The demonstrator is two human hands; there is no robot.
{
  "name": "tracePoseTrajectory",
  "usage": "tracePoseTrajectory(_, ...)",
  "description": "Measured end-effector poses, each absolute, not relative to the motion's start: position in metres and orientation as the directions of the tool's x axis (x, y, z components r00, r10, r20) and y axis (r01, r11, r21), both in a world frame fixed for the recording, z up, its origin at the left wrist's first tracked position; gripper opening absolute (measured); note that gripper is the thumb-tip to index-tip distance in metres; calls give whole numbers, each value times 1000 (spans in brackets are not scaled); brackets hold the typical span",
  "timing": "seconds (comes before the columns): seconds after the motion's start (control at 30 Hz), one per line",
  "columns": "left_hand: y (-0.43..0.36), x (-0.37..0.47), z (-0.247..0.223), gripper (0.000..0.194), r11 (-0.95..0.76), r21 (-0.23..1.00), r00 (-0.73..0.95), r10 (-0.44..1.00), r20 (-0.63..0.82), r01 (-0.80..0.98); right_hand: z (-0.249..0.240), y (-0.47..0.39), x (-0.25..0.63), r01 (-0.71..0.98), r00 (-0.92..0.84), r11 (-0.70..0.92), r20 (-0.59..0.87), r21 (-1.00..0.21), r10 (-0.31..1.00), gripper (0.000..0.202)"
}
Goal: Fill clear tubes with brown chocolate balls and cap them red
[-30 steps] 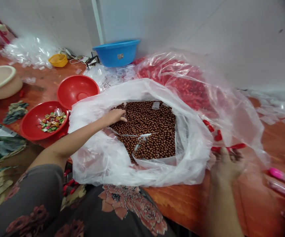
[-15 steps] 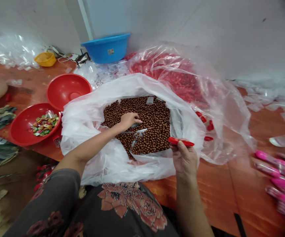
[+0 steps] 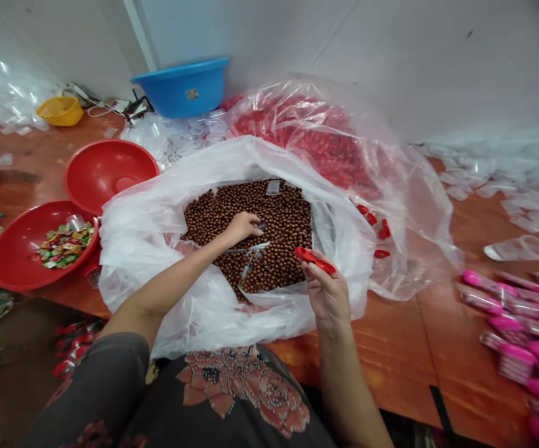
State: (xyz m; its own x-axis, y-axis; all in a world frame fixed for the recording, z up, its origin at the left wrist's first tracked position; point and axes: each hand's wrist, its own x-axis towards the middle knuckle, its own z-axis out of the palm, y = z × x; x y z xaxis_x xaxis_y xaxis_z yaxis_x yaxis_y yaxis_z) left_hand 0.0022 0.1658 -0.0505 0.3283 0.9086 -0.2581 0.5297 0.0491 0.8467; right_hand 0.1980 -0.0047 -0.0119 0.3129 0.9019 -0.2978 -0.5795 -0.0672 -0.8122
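Observation:
Brown chocolate balls (image 3: 283,218) fill a white plastic bag (image 3: 157,211) that lies wide open in front of me. My left hand (image 3: 244,227) is over the balls, fingers closed around a small clear container (image 3: 261,226) that is partly hidden by the fingertips. Near the right rim of the bag, my right hand (image 3: 328,289) pinches a red plastic piece (image 3: 315,259), tilted between thumb and fingers. Another clear container (image 3: 273,186) lies on the balls at the back, and a strip of clear plastic (image 3: 256,249) rests on them just below my left hand.
Two red bowls (image 3: 111,165) stand at left, the nearer holding wrapped sweets (image 3: 66,242). Behind are a blue basin (image 3: 183,87), clear containers (image 3: 157,137) and a bag of red pieces (image 3: 316,137). Pink-capped tubes (image 3: 516,323) lie at right on the orange table (image 3: 391,342).
The whole view has shifted, with things now further left. My right hand has moved slightly nearer the balls, and the red piece is turned to a different slant.

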Motion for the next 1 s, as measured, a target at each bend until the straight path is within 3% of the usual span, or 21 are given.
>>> tracePoseTrajectory(0.2, 164, 9, -57, 36, 89, 920, 342, 911, -230, 382, -14, -2, 203, -639, 287, -76, -329, -765, 900, 29)
tracePoseTrajectory(0.33, 157, 7, -56, 44, 245, 954, 334, 897, -290, 172, -18, 1, 201, -624, 275, -106, -344, -775, 898, 32)
tracePoseTrajectory(0.5, 147, 4, -47, 50, 352, 936, 333, 884, -330, -8, -19, 3, 194, -592, 223, -175, -368, -787, 903, 47)
tracePoseTrajectory(0.67, 130, -6, -22, 51, 464, 863, 437, 831, -346, -198, -17, 8, 189, -589, 189, -215, -392, -779, 900, 43)
tracePoseTrajectory(1.0, 78, -29, 12, 46, 480, 859, 447, 816, -365, -175, -11, 11, 176, -497, 145, -209, -318, -842, 937, 33)
